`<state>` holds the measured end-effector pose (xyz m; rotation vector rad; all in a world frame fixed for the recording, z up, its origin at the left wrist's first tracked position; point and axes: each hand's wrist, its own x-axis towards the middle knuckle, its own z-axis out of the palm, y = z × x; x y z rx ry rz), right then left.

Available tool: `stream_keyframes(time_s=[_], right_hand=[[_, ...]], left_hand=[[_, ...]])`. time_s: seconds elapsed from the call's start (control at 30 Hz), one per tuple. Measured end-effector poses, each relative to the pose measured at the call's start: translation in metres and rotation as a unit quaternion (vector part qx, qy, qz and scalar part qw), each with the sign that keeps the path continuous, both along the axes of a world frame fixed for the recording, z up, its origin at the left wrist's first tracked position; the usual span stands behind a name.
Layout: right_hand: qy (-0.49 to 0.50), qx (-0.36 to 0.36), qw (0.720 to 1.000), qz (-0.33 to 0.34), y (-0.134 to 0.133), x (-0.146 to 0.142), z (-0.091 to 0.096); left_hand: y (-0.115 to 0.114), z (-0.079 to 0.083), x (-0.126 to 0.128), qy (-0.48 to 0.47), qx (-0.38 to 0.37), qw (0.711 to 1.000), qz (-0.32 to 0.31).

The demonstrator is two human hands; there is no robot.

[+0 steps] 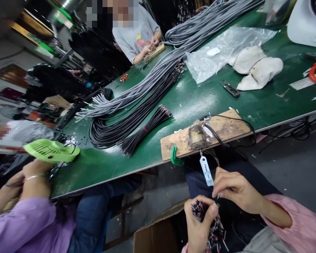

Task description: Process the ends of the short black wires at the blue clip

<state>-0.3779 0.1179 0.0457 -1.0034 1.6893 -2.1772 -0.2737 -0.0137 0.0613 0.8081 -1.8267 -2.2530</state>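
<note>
Left hand (200, 223) grasped wires (198, 211), right hand (235, 189) pinched closed beside them, catch unclear; bunch judged unfinished, tied bundle (139, 138) ahead-left of both hands apparently done.

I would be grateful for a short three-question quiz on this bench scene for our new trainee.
1. Multiple choice: what does the camera wearer's left hand hold?
A) a pair of scissors
B) a bunch of wires
C) a plastic bag

2. True or false: the wooden board lies farther from the wearer than the long grey cables.

3. Fill in the blank: on the green table, the short bundle of black cables is tied with a ____ band.

Key:
1. B
2. False; the board is at the near edge, and the cables lie beyond it.
3. red
</note>
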Motion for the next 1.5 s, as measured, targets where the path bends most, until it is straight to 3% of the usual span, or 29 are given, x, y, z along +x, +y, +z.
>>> stream_keyframes(time_s=[0.27,0.43,0.63,0.83,0.97,1.23,1.3,1.37,1.5], right_hand=[[-0.018,-0.055,0.998,0.023,-0.001,-0.004,-0.006],[-0.025,-0.03,0.999,0.035,0.0,-0.002,-0.006],[-0.033,0.065,0.997,-0.022,0.002,0.006,0.002],[-0.081,0.079,0.993,-0.015,-0.001,0.012,-0.002],[-0.037,0.077,0.995,-0.042,0.0,0.01,-0.001],[0.052,0.075,0.993,-0.077,0.0,0.011,0.006],[0.011,0.072,0.996,-0.054,0.001,0.011,0.005],[-0.093,0.049,0.994,0.014,0.002,0.012,0.002],[-0.295,-0.006,0.936,0.191,0.0,0.006,-0.004]], left_hand=[[-0.002,-0.003,-0.001,0.016,0.055,0.998,-0.039],[-0.001,0.003,-0.005,0.004,0.066,0.997,-0.037],[-0.005,0.007,-0.016,0.019,-0.086,0.996,-0.029],[-0.001,0.008,-0.013,0.013,0.028,0.999,0.008],[0.0,0.007,-0.011,0.008,0.044,0.999,0.02],[-0.003,-0.003,-0.008,0.011,-0.017,1.0,-0.022],[-0.003,-0.005,-0.007,0.017,-0.009,1.0,-0.015],[-0.004,-0.006,-0.008,0.036,0.004,0.999,-0.014],[-0.006,0.0,-0.015,0.102,-0.055,0.99,-0.08]])
